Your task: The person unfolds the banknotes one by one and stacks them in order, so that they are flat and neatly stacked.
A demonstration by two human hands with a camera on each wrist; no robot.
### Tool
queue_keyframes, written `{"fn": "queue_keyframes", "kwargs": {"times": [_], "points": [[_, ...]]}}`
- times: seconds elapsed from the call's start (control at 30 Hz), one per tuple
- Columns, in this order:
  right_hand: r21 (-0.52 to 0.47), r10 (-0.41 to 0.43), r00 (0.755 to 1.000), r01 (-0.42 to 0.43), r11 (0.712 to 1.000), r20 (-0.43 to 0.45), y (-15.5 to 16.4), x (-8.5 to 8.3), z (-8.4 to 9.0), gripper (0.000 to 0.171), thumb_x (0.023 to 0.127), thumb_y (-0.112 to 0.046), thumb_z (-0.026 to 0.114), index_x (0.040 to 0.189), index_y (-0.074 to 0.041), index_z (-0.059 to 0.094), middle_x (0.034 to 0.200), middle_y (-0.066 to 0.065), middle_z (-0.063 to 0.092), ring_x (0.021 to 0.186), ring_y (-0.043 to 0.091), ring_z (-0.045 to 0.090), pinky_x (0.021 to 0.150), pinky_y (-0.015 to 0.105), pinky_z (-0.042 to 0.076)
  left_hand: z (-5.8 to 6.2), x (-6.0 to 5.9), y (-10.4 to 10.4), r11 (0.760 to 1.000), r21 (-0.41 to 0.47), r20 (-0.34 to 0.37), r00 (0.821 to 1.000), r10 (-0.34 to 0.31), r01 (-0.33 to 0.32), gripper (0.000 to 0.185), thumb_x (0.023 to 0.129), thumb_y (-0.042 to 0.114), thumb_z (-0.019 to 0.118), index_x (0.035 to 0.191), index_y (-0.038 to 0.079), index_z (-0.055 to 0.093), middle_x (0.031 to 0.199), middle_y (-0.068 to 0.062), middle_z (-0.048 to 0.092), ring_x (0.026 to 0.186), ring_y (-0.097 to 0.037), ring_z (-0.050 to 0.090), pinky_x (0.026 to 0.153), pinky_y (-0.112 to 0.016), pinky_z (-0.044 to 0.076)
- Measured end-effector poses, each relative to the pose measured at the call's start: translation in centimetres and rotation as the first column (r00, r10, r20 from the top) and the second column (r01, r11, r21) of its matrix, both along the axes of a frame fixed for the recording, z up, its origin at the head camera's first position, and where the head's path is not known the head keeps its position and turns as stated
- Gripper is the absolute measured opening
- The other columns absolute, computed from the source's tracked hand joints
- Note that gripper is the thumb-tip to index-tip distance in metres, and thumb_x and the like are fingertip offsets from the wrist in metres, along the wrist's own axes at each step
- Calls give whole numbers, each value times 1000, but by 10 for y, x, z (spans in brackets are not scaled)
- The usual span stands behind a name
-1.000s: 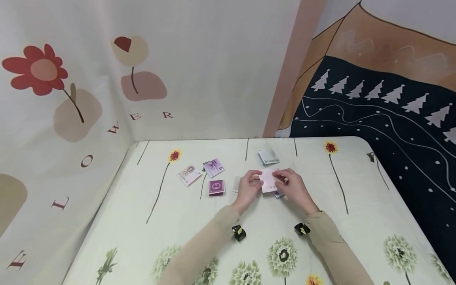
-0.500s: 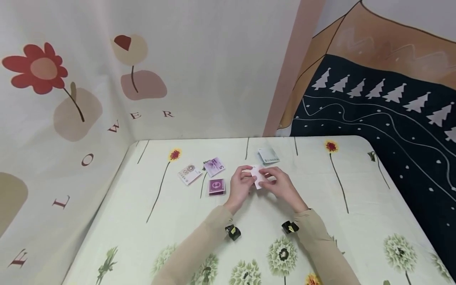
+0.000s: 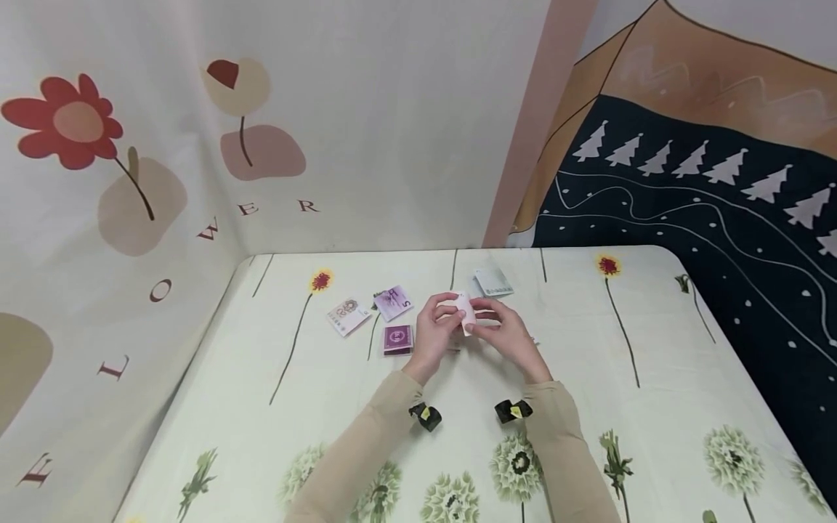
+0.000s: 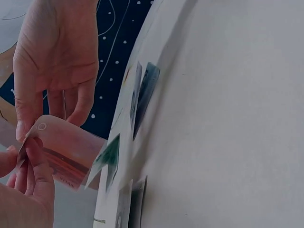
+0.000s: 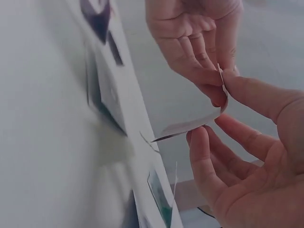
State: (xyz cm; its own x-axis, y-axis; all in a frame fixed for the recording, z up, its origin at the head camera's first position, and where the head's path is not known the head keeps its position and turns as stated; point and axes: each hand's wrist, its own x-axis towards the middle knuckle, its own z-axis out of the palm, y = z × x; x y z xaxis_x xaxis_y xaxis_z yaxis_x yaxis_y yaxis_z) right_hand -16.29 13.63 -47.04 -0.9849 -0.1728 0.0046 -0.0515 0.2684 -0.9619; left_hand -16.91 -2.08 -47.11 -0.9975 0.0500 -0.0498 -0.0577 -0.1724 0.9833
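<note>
Pink banknote (image 3: 466,314): one, held off the table (image 3: 654,378) between both hands, above the middle of the far half. In the left wrist view it is pink-red with a small ring mark near the pinched corner (image 4: 66,149), bent into a curve. In the right wrist view it shows edge-on as a thin curled sheet (image 5: 190,126).

Left hand (image 3: 437,328): thumb and fingers curled, pinching the note's left edge. Right hand (image 3: 506,330): thumb and forefinger pinching the same note at its top corner, the other fingers loosely bent below it. Both hands touch the note and each other's fingertips.

Count of other notes flat on the table, head view:
- 1 pale pink-and-white note (image 3: 348,316), far left of the group.
- 1 light purple note (image 3: 393,301) marked 5, just right of it.
- 1 dark purple note (image 3: 398,339), nearer the person, just left of the left hand.
- 1 grey-green note (image 3: 493,282), beyond the hands, toward the far edge; it may be a small stack, cannot tell.
- a bit of another note edge (image 3: 532,340) shows just right of the right hand, mostly hidden.

Containers: none in view; every note lies loose on the flowered tablecloth.

Both forearms are in beige sleeves (image 3: 366,450), each wrist carrying a small black camera (image 3: 425,416).
</note>
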Motion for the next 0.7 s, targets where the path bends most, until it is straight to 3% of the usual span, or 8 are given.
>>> {"fn": "queue_keyframes", "kwargs": {"times": [0.27, 0.43, 0.7], "points": [[-74, -35, 996, 42, 996, 87, -6, 3, 5, 49, 88, -10, 71, 133, -6, 54, 134, 14, 53, 121, 32, 52, 94, 45, 49, -2, 0, 0, 998, 12, -10, 998, 63, -63, 33, 91, -6, 60, 123, -2, 56, 87, -5, 66, 74, -10, 63, 79, -43, 56], [-83, -45, 990, 56, 995, 132, -9, 8, 12, 60, 90, -10, 69, 144, -10, 42, 136, 16, 51, 124, 33, 50, 97, 45, 47, -1, 2, -3, 997, 43, -9, 998, 64, -64, 33, 91, -7, 59, 123, -3, 56, 87, -7, 66, 74, -12, 63, 73, -30, 57], [-150, -8, 993, 26, 988, 120, -8, 12, 6, 74, 93, -5, 63, 153, -24, 24, 140, 22, 44, 124, 39, 48, 95, 47, 48, 2, 4, -11, 998, 56, 21, 999, 32, -33, 34, 92, -7, 57, 126, -5, 53, 88, -6, 65, 75, -12, 63, 72, -28, 57]]}}
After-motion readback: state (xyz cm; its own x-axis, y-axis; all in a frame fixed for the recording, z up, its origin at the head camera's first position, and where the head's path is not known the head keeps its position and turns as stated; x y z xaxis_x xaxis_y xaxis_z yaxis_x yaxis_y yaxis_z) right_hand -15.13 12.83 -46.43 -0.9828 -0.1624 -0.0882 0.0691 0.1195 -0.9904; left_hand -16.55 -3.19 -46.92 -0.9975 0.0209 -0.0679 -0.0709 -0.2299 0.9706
